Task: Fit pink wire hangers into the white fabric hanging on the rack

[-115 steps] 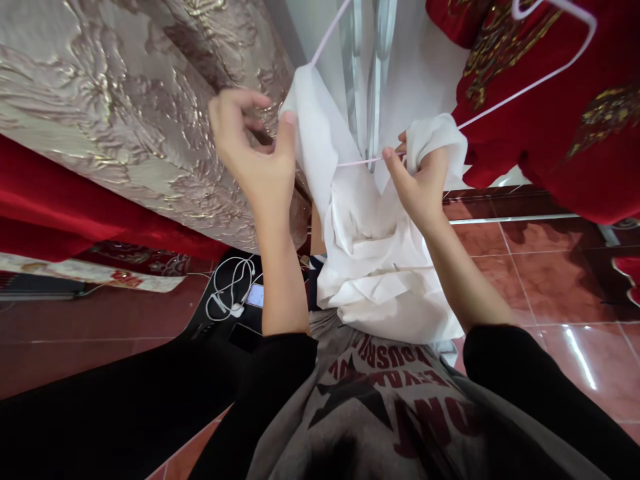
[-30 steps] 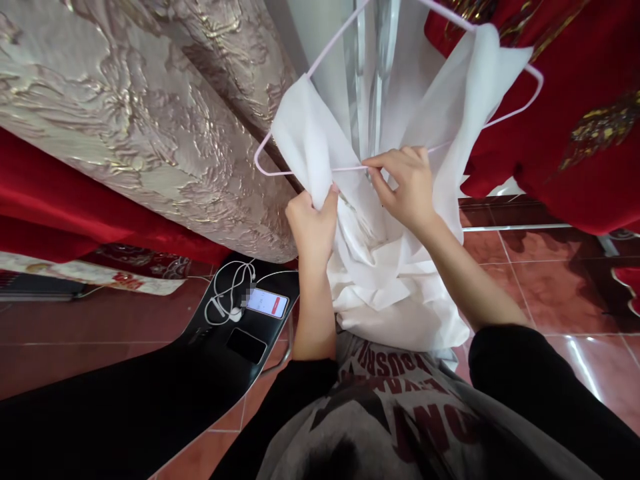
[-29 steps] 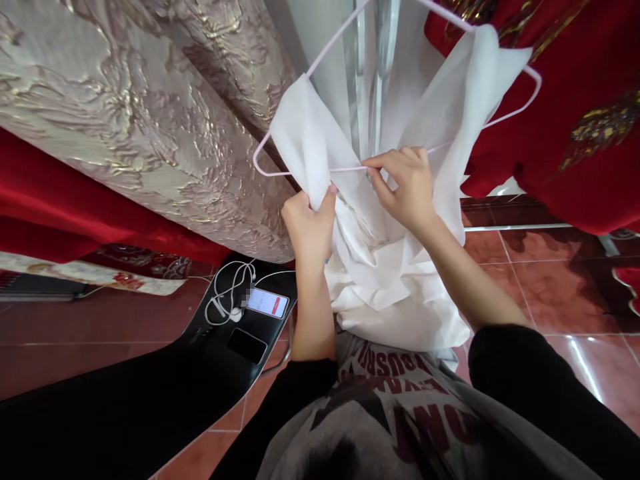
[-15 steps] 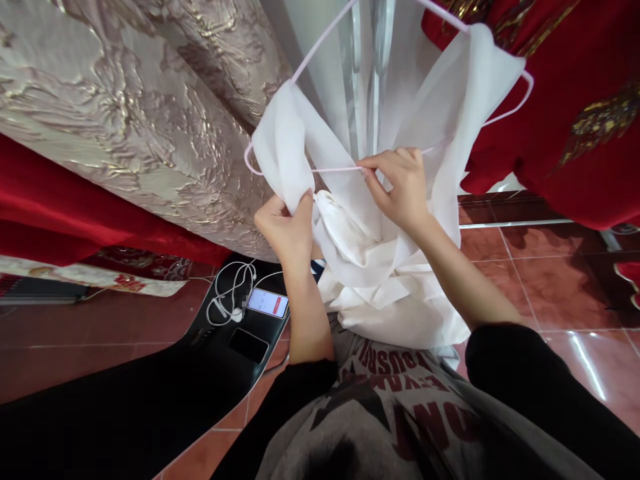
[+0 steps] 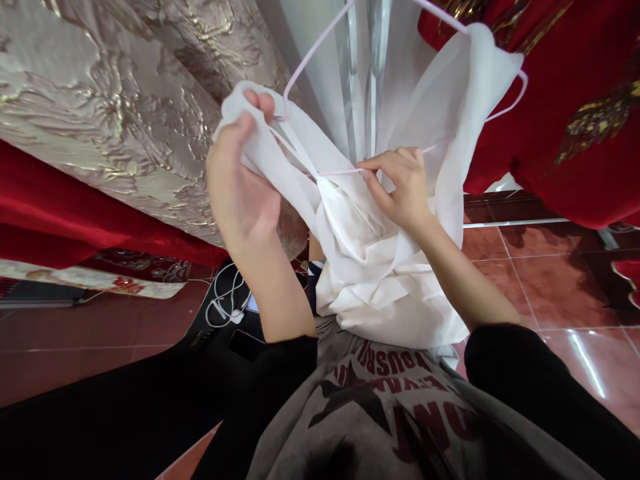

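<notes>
A white garment (image 5: 385, 267) hangs in folds in front of my chest, partly draped on a pale pink wire hanger (image 5: 320, 43). My left hand (image 5: 240, 180) is raised and closed on the garment's left shoulder, pulling it over the hanger's left end. My right hand (image 5: 400, 187) pinches the hanger's bottom bar together with the cloth at the middle. The garment's right shoulder (image 5: 480, 73) sits over the hanger's right end.
A gold brocade cloth (image 5: 115, 113) hangs at the left, a red embroidered garment (image 5: 575, 113) at the right. White curtains (image 5: 370, 67) hang behind. A black seat (image 5: 210, 333) carries a white cable (image 5: 227, 303). The floor is red tile (image 5: 550, 280).
My left hand has risen from below the hanger bar to the hanger's left end, taking the white cloth up with it. The right hand has stayed on the bar.
</notes>
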Action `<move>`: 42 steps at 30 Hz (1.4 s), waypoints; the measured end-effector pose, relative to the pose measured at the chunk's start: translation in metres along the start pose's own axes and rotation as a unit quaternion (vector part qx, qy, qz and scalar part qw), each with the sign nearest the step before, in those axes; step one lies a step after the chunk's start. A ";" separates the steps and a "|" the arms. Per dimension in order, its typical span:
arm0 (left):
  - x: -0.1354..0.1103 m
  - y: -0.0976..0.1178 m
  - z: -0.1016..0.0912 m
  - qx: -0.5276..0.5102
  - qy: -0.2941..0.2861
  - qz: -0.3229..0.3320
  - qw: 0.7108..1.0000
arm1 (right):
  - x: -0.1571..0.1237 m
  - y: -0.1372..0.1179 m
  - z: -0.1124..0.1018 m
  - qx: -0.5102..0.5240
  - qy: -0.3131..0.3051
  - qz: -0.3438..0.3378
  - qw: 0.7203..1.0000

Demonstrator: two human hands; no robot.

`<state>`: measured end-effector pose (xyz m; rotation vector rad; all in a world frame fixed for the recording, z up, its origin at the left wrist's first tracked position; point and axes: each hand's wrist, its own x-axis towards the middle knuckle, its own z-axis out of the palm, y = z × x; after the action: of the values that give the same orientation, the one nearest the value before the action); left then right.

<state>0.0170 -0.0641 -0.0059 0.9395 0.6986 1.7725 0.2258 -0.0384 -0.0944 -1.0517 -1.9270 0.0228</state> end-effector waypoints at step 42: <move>-0.037 -0.090 -0.010 0.011 0.081 0.097 0.992 | -0.002 0.025 -0.055 0.199 0.249 0.247 0.915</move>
<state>0.0612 -0.0667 -0.0934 0.9104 0.7518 2.0339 0.2823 -0.0448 -0.0732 -1.1053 -1.1031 0.3792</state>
